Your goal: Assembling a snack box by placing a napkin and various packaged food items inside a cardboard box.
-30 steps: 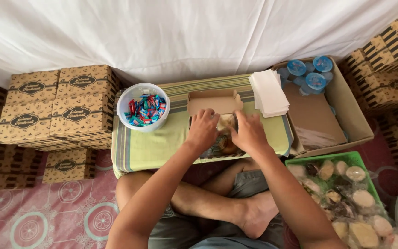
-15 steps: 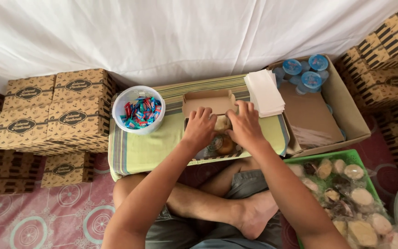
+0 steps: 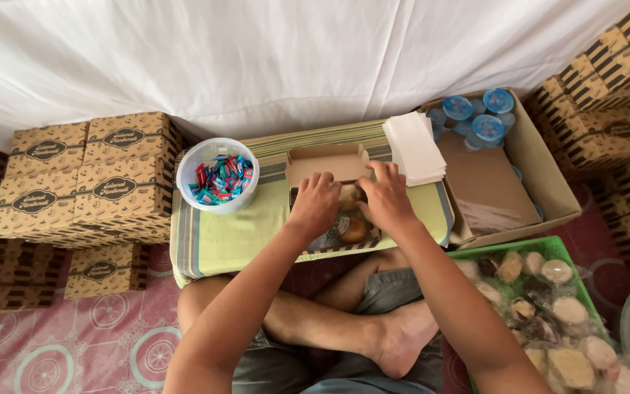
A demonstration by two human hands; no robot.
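A small open cardboard snack box [image 3: 325, 162] sits on a green striped cushion [image 3: 227, 230] in front of me, its lid flap standing up at the back. Wrapped snacks [image 3: 351, 230] lie inside it. My left hand [image 3: 315, 204] curls over the box's left side, fingers on its back edge. My right hand [image 3: 386, 198] lies over the right half of the box, fingers pointing toward the back corner. What is under its palm is hidden.
A clear tub of wrapped candies [image 3: 218, 175] stands left of the box, and a stack of white paper sheets [image 3: 413, 148] right of it. A carton with sealed water cups [image 3: 484, 120], a green basket of wrapped cakes [image 3: 548, 306] and stacked printed boxes [image 3: 85, 175] surround me.
Both hands stayed on the open box, with the fingers shifting slightly toward its back edge. The view drifted a little.
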